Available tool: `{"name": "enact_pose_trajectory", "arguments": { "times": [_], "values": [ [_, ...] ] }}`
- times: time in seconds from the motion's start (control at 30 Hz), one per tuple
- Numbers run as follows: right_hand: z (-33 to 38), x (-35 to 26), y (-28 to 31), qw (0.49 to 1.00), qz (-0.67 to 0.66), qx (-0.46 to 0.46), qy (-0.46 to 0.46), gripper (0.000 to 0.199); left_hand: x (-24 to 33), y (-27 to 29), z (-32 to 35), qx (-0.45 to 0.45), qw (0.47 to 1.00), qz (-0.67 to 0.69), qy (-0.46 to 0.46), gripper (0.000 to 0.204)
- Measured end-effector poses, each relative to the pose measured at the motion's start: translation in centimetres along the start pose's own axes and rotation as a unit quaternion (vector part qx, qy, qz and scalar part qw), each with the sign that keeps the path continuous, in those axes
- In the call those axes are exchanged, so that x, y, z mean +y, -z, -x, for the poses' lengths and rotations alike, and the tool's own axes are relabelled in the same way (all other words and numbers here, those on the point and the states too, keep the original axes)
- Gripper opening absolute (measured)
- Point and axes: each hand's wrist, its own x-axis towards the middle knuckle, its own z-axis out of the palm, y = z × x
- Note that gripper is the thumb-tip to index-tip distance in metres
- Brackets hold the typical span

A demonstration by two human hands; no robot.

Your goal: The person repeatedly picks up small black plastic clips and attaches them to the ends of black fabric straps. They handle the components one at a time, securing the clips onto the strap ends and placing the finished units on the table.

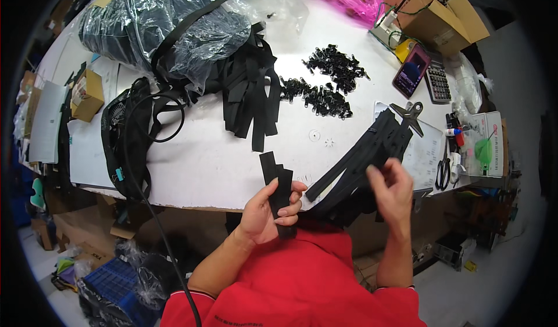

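My left hand (270, 211) grips a few short black webbing strips (275, 176), held upright just over the near edge of the white table (209, 164). To its right, my right hand (393, 190) pinches one strip from a long bundle of black zipper-like strips (363, 158) that hangs off the table edge. Further back lie a pile of cut black strips (251, 91) and two heaps of small black clips (325, 83).
A clear plastic bag of black material (157, 24) fills the back left, with a black bag and cord (125, 135) beside it. At the right are a phone (411, 71), calculator (437, 81), clipboard (424, 144), scissors (443, 170) and cardboard boxes (436, 7).
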Motion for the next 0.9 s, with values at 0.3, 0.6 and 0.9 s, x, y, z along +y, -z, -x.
{"name": "enact_pose_trajectory", "arguments": {
  "times": [0.3, 0.6, 0.9],
  "values": [
    [3.9, -0.4, -5.6, 0.935, -0.293, -0.203, 0.003, 0.026, -2.4, 0.8, -0.5, 0.074, 0.715, -0.616, -0.322, 0.014],
    [3.8, -0.6, -7.6, 0.907, -0.385, -0.165, 0.027, 0.021, -2.2, 0.4, 1.0, 0.104, 0.865, -0.443, -0.214, 0.031],
    [4.0, -2.2, -7.2, 0.957, -0.128, -0.113, 0.234, 0.016, 0.0, -1.1, 0.5, 0.027, 0.714, -0.627, -0.31, 0.019]
  ]
}}
